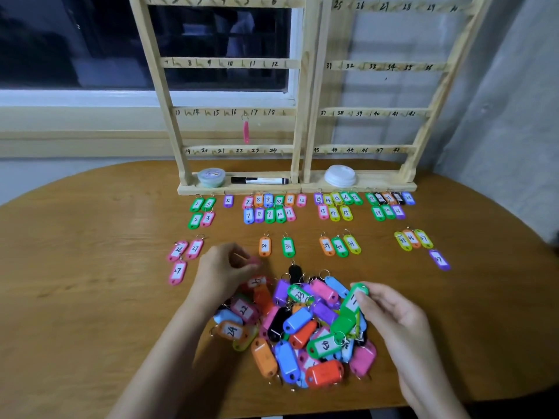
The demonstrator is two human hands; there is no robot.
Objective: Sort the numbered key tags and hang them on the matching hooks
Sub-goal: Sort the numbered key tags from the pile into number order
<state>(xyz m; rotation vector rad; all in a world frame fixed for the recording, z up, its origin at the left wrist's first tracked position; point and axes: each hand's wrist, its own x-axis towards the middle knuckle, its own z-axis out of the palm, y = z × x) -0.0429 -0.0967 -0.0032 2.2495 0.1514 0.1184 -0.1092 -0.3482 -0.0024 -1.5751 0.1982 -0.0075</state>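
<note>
A heap of coloured key tags (302, 331) lies on the wooden table (90, 282) in front of me. My right hand (390, 313) pinches a green tag (352, 300) marked 11 at the heap's right edge. My left hand (220, 270) hovers at the heap's upper left and pinches a pink tag (252, 261), blurred. Sorted tags lie in numbered rows (269, 208) before the wooden hook rack (299, 95). One pink tag (246, 131) hangs near hook 17.
On the rack's base sit a small round tub (211, 176), a black marker (260, 180) and a white lid stack (340, 176). A window is behind the rack on the left, a grey curtain on the right.
</note>
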